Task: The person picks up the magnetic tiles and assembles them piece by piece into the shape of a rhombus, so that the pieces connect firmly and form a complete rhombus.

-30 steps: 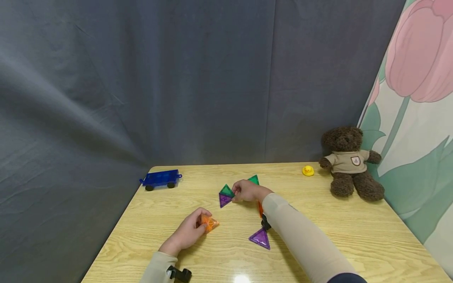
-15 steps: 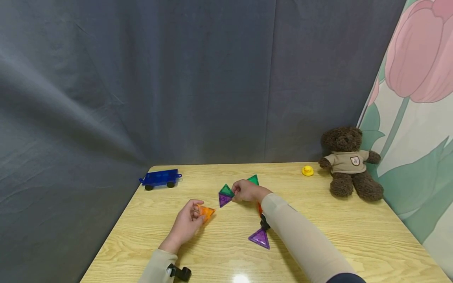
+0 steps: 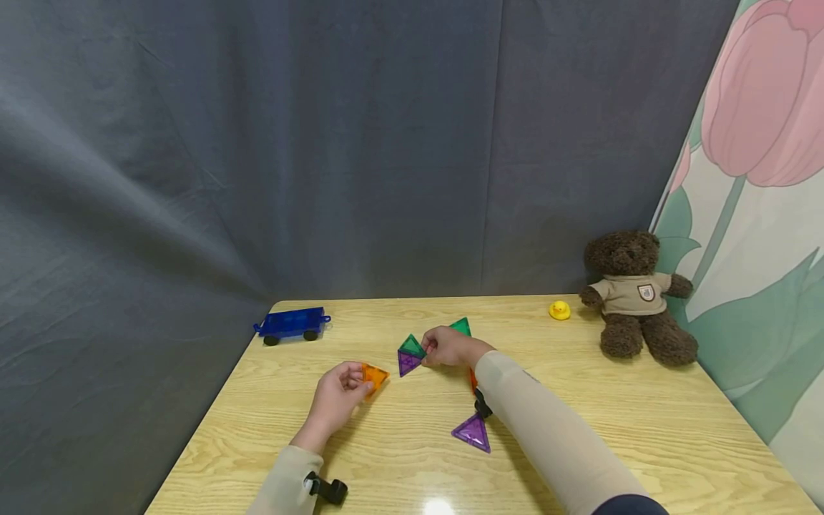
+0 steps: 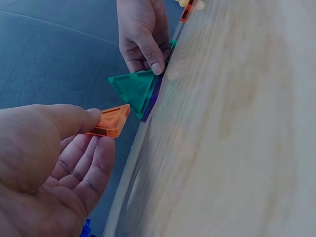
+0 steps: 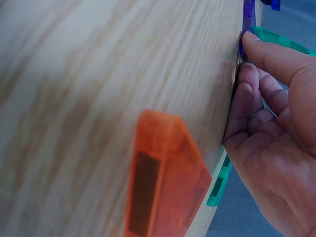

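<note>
Left hand (image 3: 336, 398) pinches orange triangle tile (image 3: 373, 375), frame centre-left, lifted off table (image 3: 644, 429). Right hand (image 3: 450, 347) fingertips grip green-purple tile pair (image 3: 410, 355) just right of it.

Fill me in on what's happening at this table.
A person is working with translucent triangle tiles on a wooden table. The left hand pinches an orange tile, lifted near a green tile joined to a purple tile. The right hand holds that pair in place. Another purple tile lies nearer the person.
</note>
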`<control>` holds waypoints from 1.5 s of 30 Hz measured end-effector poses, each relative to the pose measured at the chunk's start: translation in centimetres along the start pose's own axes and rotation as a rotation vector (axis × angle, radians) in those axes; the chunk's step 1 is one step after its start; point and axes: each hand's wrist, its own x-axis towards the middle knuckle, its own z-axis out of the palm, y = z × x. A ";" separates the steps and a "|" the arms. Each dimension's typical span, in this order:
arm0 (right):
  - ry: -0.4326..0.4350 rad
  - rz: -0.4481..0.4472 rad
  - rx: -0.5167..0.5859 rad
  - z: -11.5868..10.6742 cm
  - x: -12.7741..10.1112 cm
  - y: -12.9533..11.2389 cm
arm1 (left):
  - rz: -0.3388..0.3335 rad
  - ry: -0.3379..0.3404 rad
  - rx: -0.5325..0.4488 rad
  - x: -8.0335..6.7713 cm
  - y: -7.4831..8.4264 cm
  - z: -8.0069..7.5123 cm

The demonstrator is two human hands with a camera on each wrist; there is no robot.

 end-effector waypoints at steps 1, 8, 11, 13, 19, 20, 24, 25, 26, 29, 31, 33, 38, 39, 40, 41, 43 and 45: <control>0.003 0.000 -0.004 0.0 0.0 0.0 | 0.002 0.002 0.001 0.1 0.0 0.0; 0.004 -0.009 -0.007 0.0 0.0 0.1 | -0.009 0.028 -0.017 0.9 0.0 0.0; 0.003 -0.008 -0.001 0.1 0.0 0.1 | -0.007 0.037 -0.021 1.0 0.0 0.1; 0.001 -0.004 0.005 0.1 0.0 0.1 | -0.005 0.043 -0.018 1.1 0.0 0.1; 0.000 -0.008 0.020 0.1 0.0 0.2 | 0.002 0.060 -0.017 1.7 -0.2 0.3; 0.001 -0.006 0.017 0.1 0.0 0.2 | 0.005 0.062 -0.014 1.8 -0.2 0.3; 0.004 -0.005 0.023 0.1 0.0 0.2 | 0.005 0.061 -0.010 2.2 -0.1 0.6; 0.004 -0.006 0.023 0.0 0.0 0.2 | 0.005 0.059 -0.010 2.4 -0.1 0.7; 0.005 -0.004 0.024 0.0 0.0 0.1 | 0.005 0.057 -0.010 2.4 -0.1 0.7; 0.001 -0.002 0.031 0.0 -0.1 0.1 | 0.002 0.054 -0.013 2.7 0.0 0.9; -0.001 -0.003 0.036 0.0 -0.1 0.0 | 0.004 0.056 -0.013 2.8 0.0 1.0; -0.001 -0.005 0.035 0.0 -0.1 0.0 | 0.007 0.059 -0.011 3.0 0.0 1.1; 0.000 -0.010 0.024 0.0 -0.2 0.0 | 0.003 0.056 -0.008 3.6 0.0 1.4; -0.002 -0.009 0.026 0.0 -0.2 0.0 | 0.000 0.056 -0.008 3.7 0.0 1.4; -0.005 -0.009 0.028 0.0 -0.2 0.1 | -0.004 0.056 -0.006 3.7 0.0 1.5; -0.006 -0.007 0.028 0.0 -0.2 0.1 | -0.008 0.056 -0.005 3.8 0.0 1.5; -0.009 -0.008 0.033 0.1 -0.2 0.1 | -0.006 0.052 -0.003 3.9 0.1 1.6; -0.009 -0.011 0.032 0.1 -0.2 0.0 | -0.007 0.049 -0.006 4.0 0.3 1.7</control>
